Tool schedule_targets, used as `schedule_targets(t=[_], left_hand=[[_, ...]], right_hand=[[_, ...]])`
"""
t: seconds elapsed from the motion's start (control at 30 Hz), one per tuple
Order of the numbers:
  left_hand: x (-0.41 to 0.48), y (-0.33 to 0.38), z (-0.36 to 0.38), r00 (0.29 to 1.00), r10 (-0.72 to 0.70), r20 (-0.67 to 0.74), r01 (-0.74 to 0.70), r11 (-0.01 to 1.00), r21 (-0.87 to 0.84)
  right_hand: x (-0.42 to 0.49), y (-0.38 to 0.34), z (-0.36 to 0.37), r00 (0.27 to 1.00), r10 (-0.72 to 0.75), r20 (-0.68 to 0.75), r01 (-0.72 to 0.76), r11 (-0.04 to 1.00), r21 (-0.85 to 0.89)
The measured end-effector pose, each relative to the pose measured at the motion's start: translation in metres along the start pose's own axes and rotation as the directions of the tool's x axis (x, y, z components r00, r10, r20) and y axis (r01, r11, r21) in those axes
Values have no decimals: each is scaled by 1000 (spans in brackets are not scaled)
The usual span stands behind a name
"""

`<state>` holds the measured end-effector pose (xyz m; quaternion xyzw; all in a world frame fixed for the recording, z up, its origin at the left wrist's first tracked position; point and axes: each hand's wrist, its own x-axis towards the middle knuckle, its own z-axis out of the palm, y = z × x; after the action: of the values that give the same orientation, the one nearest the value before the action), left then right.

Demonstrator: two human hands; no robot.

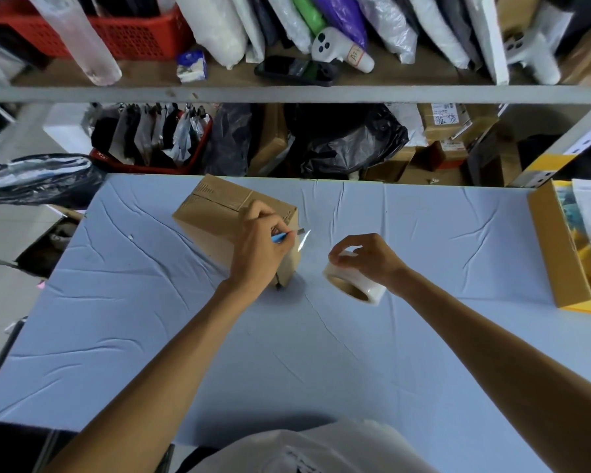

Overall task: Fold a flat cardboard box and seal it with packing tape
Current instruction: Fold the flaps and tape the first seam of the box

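Observation:
A folded brown cardboard box (212, 216) stands on the pale blue table (321, 353), with clear tape along its top seam. My left hand (260, 247) lies over the box's right end and grips a blue-handled cutter (280, 237), its blade at a strip of clear tape (304, 238). That strip stretches from the box to the right. My right hand (365, 257) grips a roll of clear packing tape (354, 285) just right of the box, held a little above the table.
An open yellow-brown carton (560, 254) with papers sits at the table's right edge. A shelf (287, 93) with bags and a red basket (130, 32) runs behind. Boxes and black bags fill the space under it. A dark bag (38, 179) lies at the left.

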<state>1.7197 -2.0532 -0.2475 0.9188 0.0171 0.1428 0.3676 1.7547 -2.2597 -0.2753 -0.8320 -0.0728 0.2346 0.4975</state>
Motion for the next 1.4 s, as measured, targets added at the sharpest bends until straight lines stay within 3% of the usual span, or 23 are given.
schedule_targets(t=[0.37,0.6,0.9,1.03,1.23,1.4], left_hand=[[2,0,16,994,-85,71,80,994,72],[9,-7,27,979,-101,174,63,976,211],[8,-11,16,979,-77,191,39,980,196],[8,-9,12,977,-65,202,38,990,137],[5,-5,5,976,-82,201,55,989,138],[5,-4,5,973,-84,213,56,990,133]], right_hand=[[-4,-4,2,1000,7,9,-7,1000,6],[-5,-7,-4,1000,-2,-19,3,999,47],[-7,10,-23,996,85,-26,-88,974,-207],[-11,25,-27,995,92,-36,-97,979,-178],[-12,35,-15,983,164,85,-141,963,-230],[-10,40,2,969,247,7,-231,915,-330]])
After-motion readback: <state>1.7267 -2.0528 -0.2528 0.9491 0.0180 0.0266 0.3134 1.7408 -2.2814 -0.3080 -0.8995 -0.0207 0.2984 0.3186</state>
